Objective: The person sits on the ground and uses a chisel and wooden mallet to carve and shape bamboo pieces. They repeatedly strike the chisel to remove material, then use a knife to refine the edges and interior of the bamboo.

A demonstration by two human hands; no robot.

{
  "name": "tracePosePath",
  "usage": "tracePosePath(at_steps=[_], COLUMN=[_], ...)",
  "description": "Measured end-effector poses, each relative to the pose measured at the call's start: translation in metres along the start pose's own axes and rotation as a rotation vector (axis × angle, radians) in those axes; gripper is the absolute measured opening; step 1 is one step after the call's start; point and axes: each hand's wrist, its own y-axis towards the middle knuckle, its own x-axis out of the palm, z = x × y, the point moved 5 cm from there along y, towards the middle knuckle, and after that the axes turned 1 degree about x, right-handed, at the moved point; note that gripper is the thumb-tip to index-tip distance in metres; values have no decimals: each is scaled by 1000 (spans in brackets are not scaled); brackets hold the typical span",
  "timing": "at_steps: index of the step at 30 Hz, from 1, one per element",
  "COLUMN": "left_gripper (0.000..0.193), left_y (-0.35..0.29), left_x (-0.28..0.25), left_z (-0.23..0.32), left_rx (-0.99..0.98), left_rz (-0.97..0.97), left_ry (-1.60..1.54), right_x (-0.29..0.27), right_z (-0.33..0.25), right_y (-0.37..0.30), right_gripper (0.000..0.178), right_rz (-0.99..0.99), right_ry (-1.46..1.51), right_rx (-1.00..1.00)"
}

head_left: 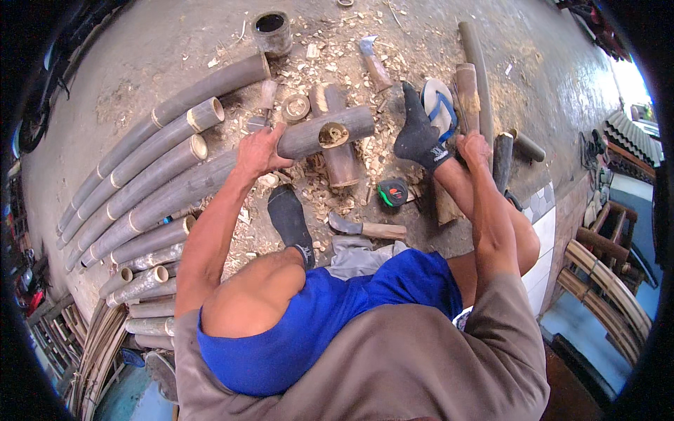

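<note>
A long grey-brown bamboo pole (189, 179) runs from the left toward the middle, with a round hole cut in its side near the far right end. My left hand (263, 150) grips this pole just left of the hole, thumb toward me. The pole's end rests across a short, thick bamboo block (342, 167). Off to the right, beside my socked foot, my right hand (474, 149) is closed round the lower end of a club-like wooden piece (467, 88) with a pale worn side. A thin dark strip stands along its left side; its kind is unclear.
Several bamboo poles (140, 147) lie at left. Wood chips cover the floor around a hatchet-like tool (376, 64), a curved knife (368, 228), a tape measure (392, 191) and a flip-flop (439, 105). A hollow bamboo section (273, 35) stands farther off.
</note>
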Motion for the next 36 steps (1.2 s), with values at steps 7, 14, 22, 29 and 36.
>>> tracePosePath(at_steps=[7,14,22,29,36], left_gripper=[91,83,85,83,83], left_y=[23,42,53,55,56], left_x=[7,8,15,19,18], left_z=[30,66,63,57,59], left_rx=[53,-34,-129,-217,-240], left_rz=[-135,-107,-89,-188,-186], left_ry=[-172,-124,-136,-180,-218], right_x=[-104,-84,-30,-16,-8], right_z=[-22,-107,-169,-172,-171], right_y=[-39,-216,-301,-309,-314], right_gripper=[48,60,71,75,84], right_rz=[2,55,-135,-194,-139], right_ry=[169,838,723,661,650], right_rx=[-118,-344,-571,-562,-561])
